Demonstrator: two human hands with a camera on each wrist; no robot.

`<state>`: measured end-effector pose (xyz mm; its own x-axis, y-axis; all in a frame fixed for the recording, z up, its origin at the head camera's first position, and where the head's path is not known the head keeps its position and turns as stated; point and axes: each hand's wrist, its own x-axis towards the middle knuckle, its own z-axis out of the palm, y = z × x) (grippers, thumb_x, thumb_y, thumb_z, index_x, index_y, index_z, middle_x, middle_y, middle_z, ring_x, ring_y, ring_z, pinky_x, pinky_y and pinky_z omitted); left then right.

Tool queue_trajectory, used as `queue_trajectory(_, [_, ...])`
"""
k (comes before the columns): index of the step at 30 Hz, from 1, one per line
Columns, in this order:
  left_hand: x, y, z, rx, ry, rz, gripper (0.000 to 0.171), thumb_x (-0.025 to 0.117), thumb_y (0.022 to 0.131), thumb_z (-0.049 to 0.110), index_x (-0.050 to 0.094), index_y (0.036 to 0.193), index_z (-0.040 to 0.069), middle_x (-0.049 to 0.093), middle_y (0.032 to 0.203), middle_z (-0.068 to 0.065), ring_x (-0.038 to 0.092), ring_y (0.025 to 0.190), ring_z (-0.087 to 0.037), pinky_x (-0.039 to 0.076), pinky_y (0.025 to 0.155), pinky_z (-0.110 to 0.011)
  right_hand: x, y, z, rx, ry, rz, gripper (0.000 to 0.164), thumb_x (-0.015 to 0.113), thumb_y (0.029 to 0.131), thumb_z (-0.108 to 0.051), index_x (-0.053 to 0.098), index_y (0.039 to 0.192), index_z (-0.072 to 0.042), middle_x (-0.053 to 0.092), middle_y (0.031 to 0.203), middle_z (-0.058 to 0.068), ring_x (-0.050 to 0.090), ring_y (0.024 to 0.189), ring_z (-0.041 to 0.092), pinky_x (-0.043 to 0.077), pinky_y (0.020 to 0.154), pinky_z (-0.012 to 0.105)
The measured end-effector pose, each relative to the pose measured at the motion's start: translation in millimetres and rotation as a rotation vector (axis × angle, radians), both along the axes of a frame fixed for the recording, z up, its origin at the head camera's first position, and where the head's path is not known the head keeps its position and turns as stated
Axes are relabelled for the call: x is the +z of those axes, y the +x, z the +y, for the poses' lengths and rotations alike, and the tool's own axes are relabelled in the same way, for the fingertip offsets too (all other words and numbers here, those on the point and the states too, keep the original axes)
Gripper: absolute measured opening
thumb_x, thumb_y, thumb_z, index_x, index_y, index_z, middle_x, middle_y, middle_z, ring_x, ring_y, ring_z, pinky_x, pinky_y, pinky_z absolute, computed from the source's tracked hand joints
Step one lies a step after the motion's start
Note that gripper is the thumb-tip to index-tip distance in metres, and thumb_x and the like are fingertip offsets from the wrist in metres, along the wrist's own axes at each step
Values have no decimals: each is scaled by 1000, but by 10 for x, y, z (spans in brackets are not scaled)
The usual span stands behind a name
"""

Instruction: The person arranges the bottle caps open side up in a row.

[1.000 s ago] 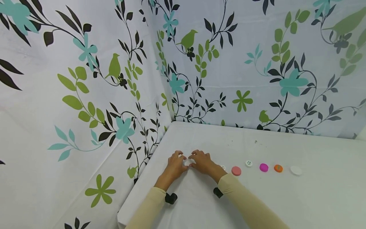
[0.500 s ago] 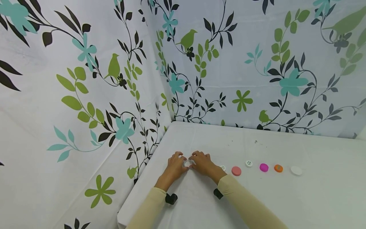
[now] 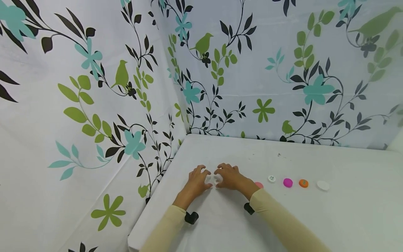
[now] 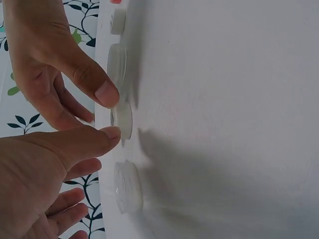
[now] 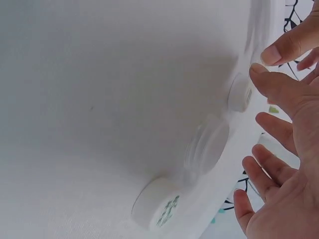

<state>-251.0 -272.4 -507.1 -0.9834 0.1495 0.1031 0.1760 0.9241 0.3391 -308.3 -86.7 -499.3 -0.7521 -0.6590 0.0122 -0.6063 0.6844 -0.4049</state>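
In the head view my left hand (image 3: 196, 182) and right hand (image 3: 232, 177) face each other low over the white table, thumbs and fingers bowed around a gap. Within that gap lie a clear round cap (image 3: 208, 179) by the left hand and a small printed white cap (image 3: 217, 180) by the right. Seen from the left wrist, both thumb tips come right up to the white cap (image 4: 124, 120), with the clear cap (image 4: 129, 188) below. The right wrist view has another clear cap (image 5: 208, 143) beside my loosely spread right fingers (image 5: 269, 169).
Rightward in a row lie a pink cap (image 3: 259, 185), partly behind the right forearm, a white printed cap (image 3: 271, 179), a magenta cap (image 3: 288, 182), an orange cap (image 3: 303, 183) and a plain white disc (image 3: 323, 185). Patterned cloth (image 3: 220, 70) hangs behind and at left.
Both hands have shifted to the right and a little apart. The printed white cap now shows between them, and the right forearm covers more of the row. The head view has turned slightly.
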Motion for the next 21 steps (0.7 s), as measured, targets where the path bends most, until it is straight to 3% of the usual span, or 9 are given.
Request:
queue_trajectory(10, [-50,-74,191,-35,-14,-12,30,83,93,22,73,116,6,50,149,-21,48,140,-41,37,112,-58,-114,-22,68,-3,-47,17,28,83,92,-23,78,118,-15,61,143,15,56,133,38,43,100,63])
queue_trajectory(21, [-85,-98,201,-27,-34,2,24,83,93,25,75,108,7,54,145,-19,52,136,-40,40,108,-56,-185,23,24,-23,-42,37,23,79,96,-23,77,118,-14,63,139,14,57,132,37,43,101,64])
